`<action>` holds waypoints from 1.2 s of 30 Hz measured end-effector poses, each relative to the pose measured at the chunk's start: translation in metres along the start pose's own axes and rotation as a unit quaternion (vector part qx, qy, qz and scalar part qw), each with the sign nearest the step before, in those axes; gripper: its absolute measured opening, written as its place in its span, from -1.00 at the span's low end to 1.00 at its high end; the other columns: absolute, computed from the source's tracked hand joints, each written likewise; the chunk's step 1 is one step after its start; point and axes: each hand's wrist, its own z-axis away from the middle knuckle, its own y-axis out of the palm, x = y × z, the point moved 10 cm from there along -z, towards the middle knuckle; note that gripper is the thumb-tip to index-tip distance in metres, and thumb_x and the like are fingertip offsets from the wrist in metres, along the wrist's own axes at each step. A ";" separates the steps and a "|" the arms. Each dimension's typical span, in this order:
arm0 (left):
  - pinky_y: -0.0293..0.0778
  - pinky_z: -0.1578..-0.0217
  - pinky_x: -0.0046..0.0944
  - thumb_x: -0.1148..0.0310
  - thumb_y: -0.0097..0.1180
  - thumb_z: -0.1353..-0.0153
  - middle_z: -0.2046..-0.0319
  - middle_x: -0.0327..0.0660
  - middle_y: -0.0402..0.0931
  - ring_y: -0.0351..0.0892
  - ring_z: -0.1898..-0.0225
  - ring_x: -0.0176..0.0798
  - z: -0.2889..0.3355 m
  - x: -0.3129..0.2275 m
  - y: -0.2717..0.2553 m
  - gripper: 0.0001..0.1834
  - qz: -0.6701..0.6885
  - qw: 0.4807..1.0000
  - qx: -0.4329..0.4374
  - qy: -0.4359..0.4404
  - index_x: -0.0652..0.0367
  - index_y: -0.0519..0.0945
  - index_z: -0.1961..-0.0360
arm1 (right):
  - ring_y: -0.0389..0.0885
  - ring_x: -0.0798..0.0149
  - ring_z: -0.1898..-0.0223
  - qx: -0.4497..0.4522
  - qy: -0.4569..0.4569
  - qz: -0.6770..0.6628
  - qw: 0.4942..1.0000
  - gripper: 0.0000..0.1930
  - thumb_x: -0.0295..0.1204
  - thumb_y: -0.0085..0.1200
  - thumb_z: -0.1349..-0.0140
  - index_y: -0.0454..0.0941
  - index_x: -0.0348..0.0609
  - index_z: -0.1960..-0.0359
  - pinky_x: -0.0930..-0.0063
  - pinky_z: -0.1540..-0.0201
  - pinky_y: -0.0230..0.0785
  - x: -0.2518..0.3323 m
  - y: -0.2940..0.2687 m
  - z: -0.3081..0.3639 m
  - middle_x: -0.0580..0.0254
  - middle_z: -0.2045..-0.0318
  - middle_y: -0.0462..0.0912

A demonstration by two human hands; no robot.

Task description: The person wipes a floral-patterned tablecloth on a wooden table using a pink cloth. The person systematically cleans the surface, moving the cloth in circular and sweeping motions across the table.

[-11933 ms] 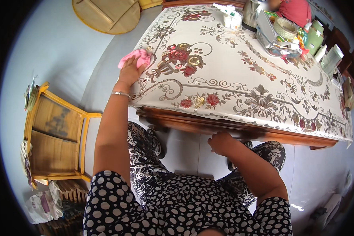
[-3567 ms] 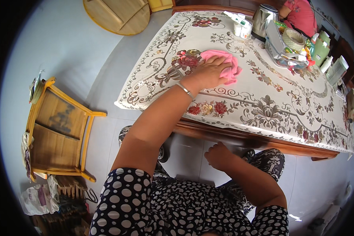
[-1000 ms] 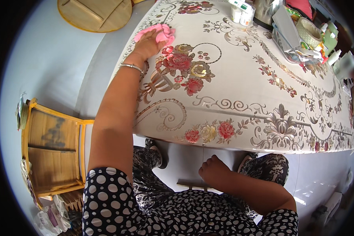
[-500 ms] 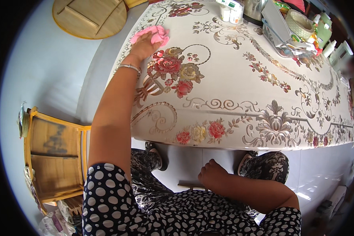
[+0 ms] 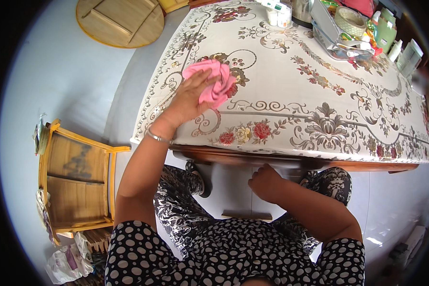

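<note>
A crumpled pink cloth (image 5: 221, 88) lies on the flowered white tablecloth (image 5: 281, 81), near the table's left side. My left hand (image 5: 190, 97) presses down on it, fingers laid over the fabric, with a bracelet (image 5: 158, 137) at the wrist. The cloth covers part of a printed rose bunch. My right hand (image 5: 266, 183) is curled into a fist in front of the table's near edge, over my lap. Nothing shows in it, and it touches neither the table nor the cloth.
A clear basket (image 5: 336, 47) of small goods holds a roll of tape (image 5: 350, 21) at the far right, beside a green bottle (image 5: 385, 31). White containers (image 5: 279, 18) stand at the back. A wooden chair (image 5: 78, 176) is at left; a round wooden board (image 5: 121, 21) leans behind.
My left hand has drawn the pink cloth nearer and to the right across the tablecloth, and the elbow has bent more. My right fist stays off the table. The whole view has shifted slightly.
</note>
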 end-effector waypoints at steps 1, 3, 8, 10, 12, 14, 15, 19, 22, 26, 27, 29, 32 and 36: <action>0.10 -0.19 -0.09 0.23 0.18 0.05 -0.22 -0.09 0.16 0.10 -0.24 -0.01 0.006 -0.013 -0.004 -0.34 0.017 1.000 0.003 0.003 -0.03 0.32 -0.15 | 0.52 0.19 0.25 0.005 0.004 0.000 1.000 -0.84 -0.40 -0.09 -0.06 0.52 -0.12 0.38 0.26 0.10 0.23 -0.003 -0.001 0.001 0.20 0.38 0.57; 0.09 -0.20 -0.07 0.26 0.18 0.07 -0.23 -0.10 0.14 0.09 -0.25 0.01 0.019 -0.039 -0.012 -0.33 0.031 0.999 0.017 -0.002 -0.04 0.32 -0.16 | 0.52 0.19 0.24 0.014 0.010 -0.001 1.000 -0.83 -0.39 -0.10 -0.07 0.53 -0.11 0.37 0.25 0.09 0.22 -0.005 -0.003 0.005 0.20 0.36 0.57; 0.06 -0.20 -0.05 0.34 0.26 0.22 -0.25 -0.15 0.12 0.07 -0.26 -0.02 0.047 -0.093 -0.018 -0.26 0.053 0.997 0.060 -0.022 -0.07 0.37 -0.13 | 0.52 0.18 0.25 0.011 -0.003 0.022 1.000 -0.83 -0.40 -0.10 -0.07 0.53 -0.11 0.36 0.26 0.10 0.22 0.004 0.004 0.009 0.18 0.35 0.57; 0.05 -0.19 -0.06 0.38 0.31 0.32 -0.25 -0.17 0.11 0.06 -0.27 -0.04 0.050 -0.107 -0.020 -0.21 0.056 0.995 0.067 -0.039 -0.08 0.40 -0.11 | 0.52 0.18 0.26 0.020 -0.013 0.023 0.999 -0.83 -0.40 -0.10 -0.07 0.53 -0.11 0.37 0.27 0.11 0.22 0.009 0.007 0.011 0.18 0.36 0.57; 0.04 -0.20 -0.07 0.39 0.32 0.33 -0.25 -0.18 0.11 0.05 -0.27 -0.06 0.052 -0.110 -0.019 -0.19 0.054 0.995 0.066 -0.045 -0.09 0.39 -0.12 | 0.52 0.18 0.26 0.017 -0.022 0.010 1.000 -0.83 -0.40 -0.10 -0.07 0.53 -0.11 0.37 0.27 0.13 0.22 0.014 0.012 0.012 0.17 0.36 0.57; 0.05 -0.20 -0.09 0.42 0.25 0.26 -0.26 -0.19 0.10 0.05 -0.27 -0.04 0.045 -0.105 -0.018 -0.24 0.065 0.995 0.074 -0.035 -0.07 0.38 -0.13 | 0.52 0.19 0.27 0.032 -0.012 -0.006 0.999 -0.84 -0.40 -0.10 -0.07 0.53 -0.11 0.38 0.28 0.14 0.22 0.014 0.016 0.012 0.19 0.37 0.57; 0.03 -0.22 -0.09 0.44 0.23 0.25 -0.26 -0.18 0.10 0.05 -0.27 -0.02 0.039 -0.102 -0.016 -0.24 0.076 0.994 0.072 -0.031 -0.05 0.37 -0.13 | 0.52 0.20 0.27 0.040 -0.009 -0.013 0.999 -0.84 -0.40 -0.10 -0.07 0.53 -0.10 0.38 0.29 0.15 0.22 0.015 0.017 0.012 0.19 0.38 0.57; -0.02 -0.25 -0.10 0.37 0.16 0.11 -0.26 -0.14 0.09 0.06 -0.26 -0.01 0.008 -0.081 -0.002 -0.32 0.062 0.997 0.053 0.008 -0.02 0.34 -0.15 | 0.51 0.22 0.29 0.032 -0.007 0.002 0.999 -0.85 -0.41 -0.10 -0.07 0.53 -0.09 0.41 0.30 0.17 0.21 0.013 0.028 0.010 0.22 0.40 0.57; -0.02 -0.24 -0.12 0.20 0.12 -0.01 -0.25 -0.11 0.09 0.06 -0.26 -0.02 -0.023 -0.056 0.016 -0.38 0.032 0.999 0.034 0.023 -0.02 0.31 -0.17 | 0.51 0.22 0.31 0.024 -0.004 0.003 1.000 -0.87 -0.41 -0.09 -0.05 0.53 -0.09 0.44 0.31 0.18 0.21 0.011 0.028 0.009 0.23 0.42 0.57; -0.03 -0.23 -0.03 -0.03 0.01 -0.08 -0.27 -0.15 0.05 -0.01 -0.29 -0.08 -0.066 -0.017 0.040 -0.33 0.010 0.999 0.026 -0.029 -0.07 0.23 -0.21 | 0.51 0.22 0.34 -0.011 0.003 -0.010 1.000 -0.88 -0.42 -0.06 -0.01 0.54 -0.09 0.49 0.33 0.20 0.22 0.009 0.024 0.010 0.23 0.46 0.56; -0.05 -0.22 0.05 -0.07 -0.04 -0.09 -0.29 -0.20 0.00 -0.06 -0.31 -0.12 -0.076 -0.002 0.049 -0.32 0.004 0.998 0.033 -0.052 -0.11 0.19 -0.23 | 0.51 0.22 0.35 -0.019 0.002 -0.015 1.000 -0.89 -0.42 -0.06 0.00 0.54 -0.09 0.50 0.33 0.21 0.22 0.009 0.022 0.011 0.23 0.47 0.56; -0.08 -0.21 0.15 -0.14 -0.10 -0.10 -0.31 -0.25 -0.05 -0.13 -0.33 -0.17 -0.094 0.021 0.061 -0.29 -0.023 0.994 0.055 -0.089 -0.19 0.12 -0.27 | 0.51 0.22 0.36 -0.031 -0.004 -0.009 0.999 -0.89 -0.42 -0.04 0.03 0.54 -0.09 0.51 0.32 0.21 0.23 0.012 0.018 0.013 0.23 0.48 0.56; -0.10 -0.21 0.16 -0.16 -0.11 -0.11 -0.32 -0.26 -0.07 -0.15 -0.34 -0.19 -0.121 0.044 0.072 -0.30 -0.022 0.986 0.072 -0.146 -0.22 0.12 -0.27 | 0.51 0.22 0.36 -0.037 -0.009 -0.023 0.999 -0.89 -0.42 -0.03 0.04 0.54 -0.10 0.50 0.32 0.22 0.23 0.015 0.006 0.018 0.22 0.49 0.56; -0.11 -0.22 0.14 -0.28 -0.21 -0.07 -0.33 -0.27 -0.10 -0.18 -0.34 -0.18 -0.146 0.069 0.077 -0.24 -0.049 0.975 0.086 -0.197 -0.24 0.11 -0.27 | 0.50 0.22 0.35 -0.053 -0.028 -0.039 0.997 -0.88 -0.43 -0.01 0.06 0.54 -0.13 0.47 0.32 0.21 0.22 0.022 -0.003 0.020 0.22 0.47 0.56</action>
